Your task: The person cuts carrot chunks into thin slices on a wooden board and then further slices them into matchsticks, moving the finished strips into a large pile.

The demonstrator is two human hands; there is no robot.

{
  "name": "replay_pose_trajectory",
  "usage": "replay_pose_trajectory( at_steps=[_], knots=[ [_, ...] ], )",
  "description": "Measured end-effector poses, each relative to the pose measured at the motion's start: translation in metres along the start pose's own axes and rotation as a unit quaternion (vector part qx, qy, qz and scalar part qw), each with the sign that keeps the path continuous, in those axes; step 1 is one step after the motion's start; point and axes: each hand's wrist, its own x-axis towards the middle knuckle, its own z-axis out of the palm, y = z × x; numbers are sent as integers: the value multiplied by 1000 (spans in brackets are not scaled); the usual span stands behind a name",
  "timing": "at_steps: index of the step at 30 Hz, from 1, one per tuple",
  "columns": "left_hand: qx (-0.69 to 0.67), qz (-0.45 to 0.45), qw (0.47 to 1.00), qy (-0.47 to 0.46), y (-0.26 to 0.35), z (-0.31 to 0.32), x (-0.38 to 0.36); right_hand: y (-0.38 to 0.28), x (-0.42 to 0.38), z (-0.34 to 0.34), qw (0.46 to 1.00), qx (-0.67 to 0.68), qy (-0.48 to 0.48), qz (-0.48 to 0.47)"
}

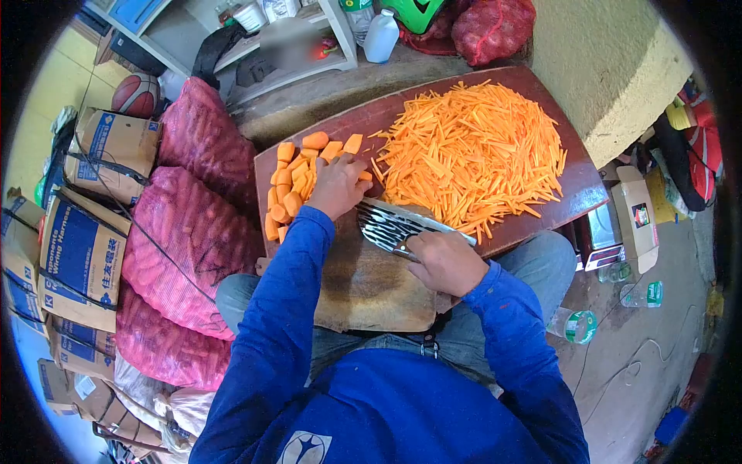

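My right hand (448, 261) is wrapped round the handle of a wide knife (394, 226), whose blade, streaked dark and white, points left over the wooden cutting board (371, 290). At the carrot pieces, my left hand (338, 185) lies with its fingers over some orange pieces; what its fingertips hold, if anything, is hidden. Peeled carrot chunks (292, 203) are grouped to the left of that hand on the dark red table (568, 155). A large heap of thin carrot sticks (471, 151) covers the table's middle and right.
Pink mesh sacks (182, 240) and cardboard boxes (81, 255) stand on the left. Behind the table are a shelf (286, 66), a white jug (381, 37) and a red mesh sack (495, 31). Plastic bottles (576, 325) lie on the floor at right.
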Motion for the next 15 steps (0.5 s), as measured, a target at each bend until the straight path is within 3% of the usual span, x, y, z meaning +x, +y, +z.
replay_pose_trajectory(
  at_steps=[2,8,10,11,13,15],
  knots=[
    [-11,2,1000,-10,-3,0,1,1,-1,1,1000,2,6,-3],
    [-110,-6,990,85,-10,3,-1,4,-2,5,1000,3,21,-8],
    [-194,-4,967,165,-7,-8,-6,4,-3,5,1000,5,21,-12],
    [-194,-5,967,166,-6,-14,-13,3,-2,4,1000,4,21,-6],
    [-203,18,945,257,6,-36,-37,3,-2,0,1000,0,23,-1],
    [-198,-10,952,232,9,-45,-67,1,-3,-3,998,9,59,-7]
  ],
)
